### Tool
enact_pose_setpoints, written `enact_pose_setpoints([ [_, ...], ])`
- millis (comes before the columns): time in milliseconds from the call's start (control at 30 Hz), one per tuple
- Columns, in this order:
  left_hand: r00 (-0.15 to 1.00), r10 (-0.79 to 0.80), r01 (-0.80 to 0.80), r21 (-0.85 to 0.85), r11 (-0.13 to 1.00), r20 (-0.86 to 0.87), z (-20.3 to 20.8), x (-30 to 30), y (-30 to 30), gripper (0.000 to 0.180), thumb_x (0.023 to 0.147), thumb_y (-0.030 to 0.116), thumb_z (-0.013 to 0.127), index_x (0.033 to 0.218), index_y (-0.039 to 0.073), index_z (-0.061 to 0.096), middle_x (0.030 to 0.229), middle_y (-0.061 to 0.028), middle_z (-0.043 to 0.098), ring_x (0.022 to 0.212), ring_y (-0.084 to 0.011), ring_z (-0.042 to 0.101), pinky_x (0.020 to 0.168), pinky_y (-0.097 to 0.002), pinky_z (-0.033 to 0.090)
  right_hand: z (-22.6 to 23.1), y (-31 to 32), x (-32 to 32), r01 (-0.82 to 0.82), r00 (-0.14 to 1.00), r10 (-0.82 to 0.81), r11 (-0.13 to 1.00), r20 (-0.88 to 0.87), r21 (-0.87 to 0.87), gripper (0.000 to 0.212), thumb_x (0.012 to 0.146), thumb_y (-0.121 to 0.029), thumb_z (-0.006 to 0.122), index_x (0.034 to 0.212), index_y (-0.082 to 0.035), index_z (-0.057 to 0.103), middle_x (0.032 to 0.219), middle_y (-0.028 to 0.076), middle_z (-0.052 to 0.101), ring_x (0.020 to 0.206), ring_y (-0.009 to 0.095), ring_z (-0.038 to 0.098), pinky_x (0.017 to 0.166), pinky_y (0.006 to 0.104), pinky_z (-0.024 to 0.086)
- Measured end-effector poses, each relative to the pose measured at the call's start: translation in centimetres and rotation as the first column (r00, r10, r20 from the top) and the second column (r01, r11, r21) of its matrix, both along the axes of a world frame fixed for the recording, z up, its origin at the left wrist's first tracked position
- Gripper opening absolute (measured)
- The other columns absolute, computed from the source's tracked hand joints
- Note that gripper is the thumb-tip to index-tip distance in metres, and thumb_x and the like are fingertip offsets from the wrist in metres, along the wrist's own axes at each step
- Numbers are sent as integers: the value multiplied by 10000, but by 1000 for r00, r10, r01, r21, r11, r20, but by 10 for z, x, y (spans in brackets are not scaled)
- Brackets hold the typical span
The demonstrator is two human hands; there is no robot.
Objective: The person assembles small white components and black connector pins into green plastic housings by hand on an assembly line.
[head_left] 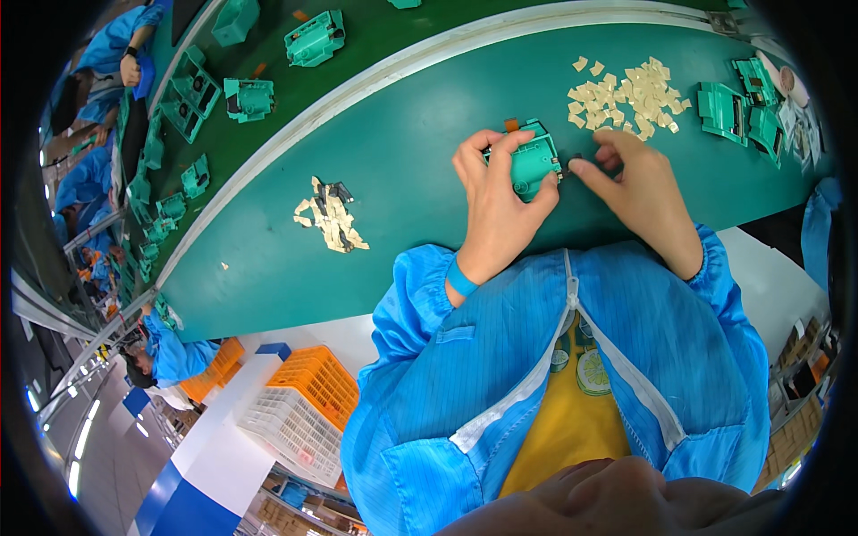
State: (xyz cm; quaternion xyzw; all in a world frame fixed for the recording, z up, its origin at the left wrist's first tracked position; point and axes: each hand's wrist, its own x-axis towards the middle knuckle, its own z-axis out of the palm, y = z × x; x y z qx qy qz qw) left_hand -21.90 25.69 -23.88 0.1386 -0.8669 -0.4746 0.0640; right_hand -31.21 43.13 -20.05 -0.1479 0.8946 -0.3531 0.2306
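My left hand (498, 207) grips a teal plastic housing (534, 163) just above the green worktop, with its fingers over the far edge and the thumb along the near side. A small orange tab (510, 125) shows at the housing's far left corner. At the housing's right side, my right hand (650, 185) is closed, thumb and curled fingers around a small dark part (575, 162). That part is mostly hidden, and I cannot tell whether it touches the housing. Beyond the right hand lies a loose pile of cream-coloured pieces (639, 94).
Several teal housings (722, 113) sit at the right end of the worktop (420, 170). To the left lies a heap of cream and black scraps (329, 216). Past a pale curved rail (375, 67), a belt carries more teal housings (315, 38). Orange and white crates (299, 402) stand below left; co-workers sit farther off.
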Motion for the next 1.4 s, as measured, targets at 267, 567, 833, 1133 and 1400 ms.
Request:
enact_pose_setpoints([
  [267, 1000, -9, 9, -35, 999, -2, 0, -3, -1, 562, 786, 141, 802, 1300, 123, 575, 1274, -180, 416, 1226, -379, 399, 1060, -466, 384, -15, 0, -11, 54, 969, 3, 974, 248, -222, 200, 879, -147, 787, 860, 2, 656, 762, 38, 656, 696, 101, 589, 624, 271, 487],
  [567, 983, -168, 151, -202, 968, -70, 3, -4, -12, 732, 683, 179, 900, 1316, 67, 548, 1263, -192, 445, 1168, -394, 444, 990, -456, 450, -31, 3, -11, 128, 893, 45, 929, 447, -348, 169, 906, -96, 748, 820, -26, 622, 779, -7, 635, 723, 68, 577, 655, 249, 480],
  [833, 967, -225, 233, 56, 971, -120, 11, -1, -16, 681, 732, 163, 866, 1337, 73, 566, 1300, -157, 480, 1225, -366, 461, 1028, -440, 442, -10, 8, -8, 230, 763, 123, 866, 635, -444, 176, 932, -79, 723, 826, -27, 593, 787, -21, 623, 747, 41, 573, 661, 221, 463],
  [1133, 982, -182, 166, 216, 962, 58, 25, 8, -20, 564, 825, 82, 754, 1351, 45, 553, 1394, -141, 484, 1292, -286, 528, 1018, -419, 500, 6, 1, 3, 143, 842, 123, 888, 525, -437, 172, 930, -85, 724, 841, 4, 607, 769, -13, 613, 724, 44, 570, 641, 225, 463],
  [1400, 981, -175, 148, 251, 957, 88, 28, 7, -17, 542, 821, 26, 724, 1328, 25, 531, 1417, -152, 472, 1270, -286, 560, 1005, -416, 532, 10, -2, 5, 72, 863, 128, 926, 489, -370, 126, 936, -48, 708, 875, 8, 612, 886, -4, 596, 791, 54, 575, 711, 233, 483],
])
